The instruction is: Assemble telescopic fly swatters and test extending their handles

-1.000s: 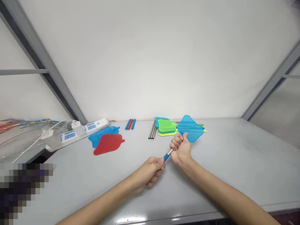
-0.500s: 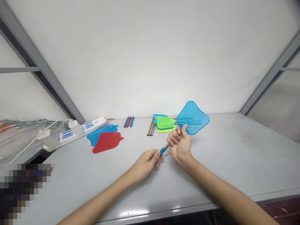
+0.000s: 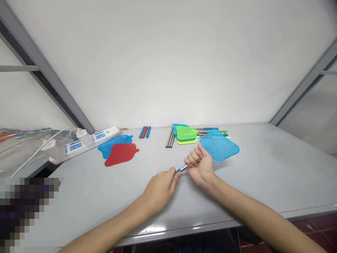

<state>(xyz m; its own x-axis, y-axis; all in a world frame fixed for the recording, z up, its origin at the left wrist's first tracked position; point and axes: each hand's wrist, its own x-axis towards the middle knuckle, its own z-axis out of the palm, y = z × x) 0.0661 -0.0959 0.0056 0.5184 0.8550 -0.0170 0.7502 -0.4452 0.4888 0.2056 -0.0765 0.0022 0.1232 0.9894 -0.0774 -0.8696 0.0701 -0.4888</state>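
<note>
My left hand (image 3: 162,186) is closed around the blue grip (image 3: 178,171) at the lower end of a fly swatter. Higher up, my right hand (image 3: 199,165) wraps the swatter's metal rod (image 3: 184,168) near the base of the head. The blue perforated swatter head (image 3: 219,146) juts out beyond my right fingers, over the table. Behind it lies a pile of fly swatters with green heads (image 3: 186,133) and blue ones. Beside the pile several bare metal rods (image 3: 170,138) lie together.
Loose red (image 3: 121,154) and blue swatter heads (image 3: 112,146) lie at left on the grey table (image 3: 92,196). Blue and red grips (image 3: 144,132) lie near the wall. A white power strip (image 3: 89,142) with plugs and cables runs along the left edge.
The blue swatter head has tipped lower and turned. My left hand has rolled over on the grip, its back now facing up, and shifted slightly left.
</note>
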